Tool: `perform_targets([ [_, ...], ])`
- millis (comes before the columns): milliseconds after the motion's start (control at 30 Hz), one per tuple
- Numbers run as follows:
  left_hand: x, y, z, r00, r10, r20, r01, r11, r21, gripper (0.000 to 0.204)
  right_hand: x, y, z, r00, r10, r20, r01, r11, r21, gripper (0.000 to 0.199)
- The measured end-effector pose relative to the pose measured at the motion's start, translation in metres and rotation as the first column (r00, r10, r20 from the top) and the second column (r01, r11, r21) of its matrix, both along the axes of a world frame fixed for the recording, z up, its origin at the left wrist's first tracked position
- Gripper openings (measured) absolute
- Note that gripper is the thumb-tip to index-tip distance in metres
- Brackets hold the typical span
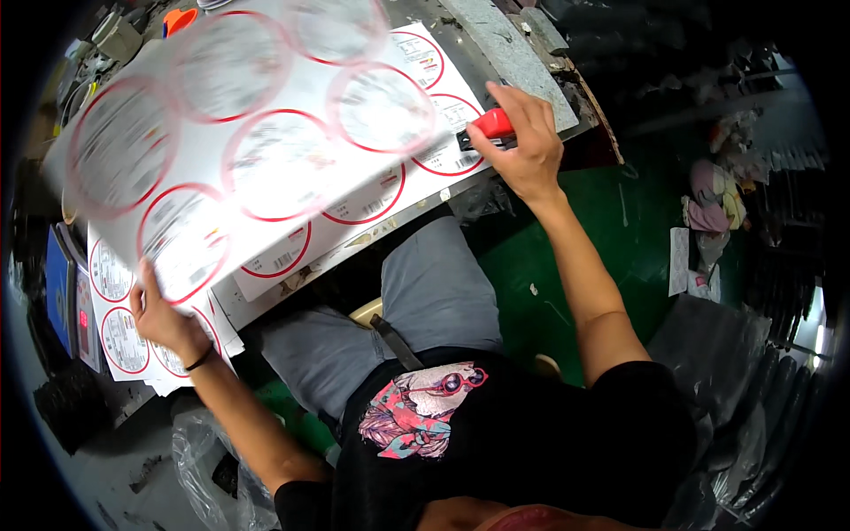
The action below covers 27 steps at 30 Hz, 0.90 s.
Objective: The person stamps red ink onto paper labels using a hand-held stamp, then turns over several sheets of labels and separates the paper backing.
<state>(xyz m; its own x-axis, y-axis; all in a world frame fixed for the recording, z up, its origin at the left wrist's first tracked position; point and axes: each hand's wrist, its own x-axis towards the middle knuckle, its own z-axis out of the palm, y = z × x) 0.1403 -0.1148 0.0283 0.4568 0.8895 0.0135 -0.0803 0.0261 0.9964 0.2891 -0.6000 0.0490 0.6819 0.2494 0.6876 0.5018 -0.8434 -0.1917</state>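
Left hand (166,317) grips a blurred printed sheet (199,146) above the surface (232,306); right hand (529,149) holds a red tool (493,124), kind unclear.

The wide fisheye view looks steeply down from the person's head, over the black short-sleeved shirt (531,434), toward the white paper sheet with red circles (221,146). The shirt is nearest, the sheet farther.

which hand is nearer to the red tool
Right: the right hand has the red tool between thumb and fingers, while the left hand is well off to its left, at the blurred sheet's near edge.
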Motion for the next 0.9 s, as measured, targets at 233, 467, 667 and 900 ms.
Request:
perform_targets([
  [233, -0.199, 0.214, -0.089, 0.897, 0.384, -0.220, -0.415, 0.902, -0.115, 0.032, -0.003, 0.026, -0.044, 0.985, 0.126, -0.114, -0.137, 0.986, -0.093, 0.050],
  [467, -0.215, 0.174, -0.100, 0.759, 0.514, -0.400, -0.550, 0.835, 0.030, 0.035, 0.002, -0.005, 0.034, 0.970, -0.120, 0.210, 0.095, 0.988, 0.123, 0.059],
  [667, -0.198, 0.141, -0.093, 0.746, 0.495, -0.446, -0.442, 0.868, 0.225, 0.071, -0.004, 0.028, 0.033, 0.986, -0.144, 0.084, 0.127, 0.976, 0.178, 0.058],
  [900, -0.161, 0.070, -0.014, 0.313, 0.617, -0.722, 0.061, 0.746, 0.664, 0.093, -0.064, 0.159, -0.007, 0.979, 0.201, -0.044, -0.203, 0.979, -0.033, 0.056],
])
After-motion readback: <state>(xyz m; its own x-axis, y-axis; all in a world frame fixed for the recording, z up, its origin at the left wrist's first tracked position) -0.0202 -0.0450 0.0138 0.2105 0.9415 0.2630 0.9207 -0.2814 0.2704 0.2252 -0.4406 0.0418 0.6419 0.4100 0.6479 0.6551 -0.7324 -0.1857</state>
